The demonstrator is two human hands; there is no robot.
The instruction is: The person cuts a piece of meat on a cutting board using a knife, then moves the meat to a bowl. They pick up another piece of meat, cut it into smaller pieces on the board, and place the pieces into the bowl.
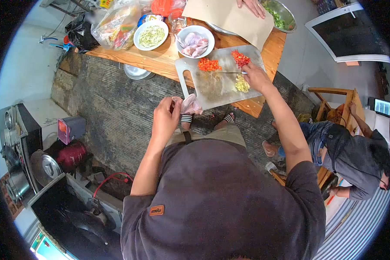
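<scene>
My left hand [165, 118] pinches a piece of raw chicken [191, 105] just off the near edge of the chopping board [216, 93]. My right hand [256, 79] is closed round a knife [232, 73], its thin blade pointing left across the board. Around the blade are an orange-red chopped pile [209, 65], chopped red chili [240, 58] and a pale yellow minced pile [242, 84], perhaps garlic. Behind the board, more raw chicken [196, 44] fills a white bowl [179, 37].
On the wooden table [160, 58] are a plate of pale green shreds [151, 36], plastic bags [117, 28] and a metal bowl of greens [279, 15]. Another person's hand [252, 6] rests on brown cardboard [221, 15]. A second person [355, 147] bends at the right.
</scene>
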